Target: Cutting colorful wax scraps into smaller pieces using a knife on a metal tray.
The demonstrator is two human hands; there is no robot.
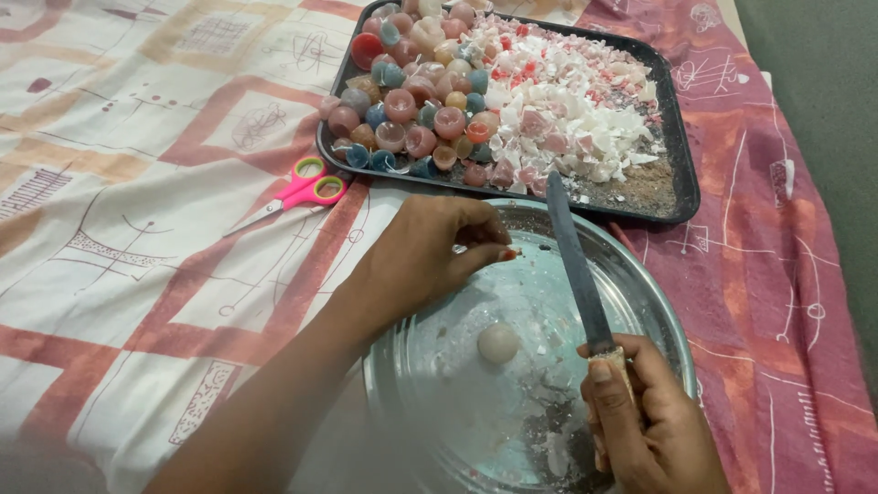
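Over the steel plate (658,302), the right hand (645,425) grips a knife (574,265) while left-hand (421,261) fingers pinch a small wax fragment (515,251); one pale ball (498,342) lies cleaned, and many coloured cups (412,96) wait in the far tray (688,183) beside broken chips (567,101).

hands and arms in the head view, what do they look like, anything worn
Both are bare: no gloves, and no sleeve shows on the left forearm. The left hand has orange-red polish on its thumbnail. The right hand has a short, pale nail showing. No rings, bracelets or watch are visible.

Left hand (421,256) hovers palm-down, fingers (489,256) pinched together; right hand (645,425) is fisted, thumb on top
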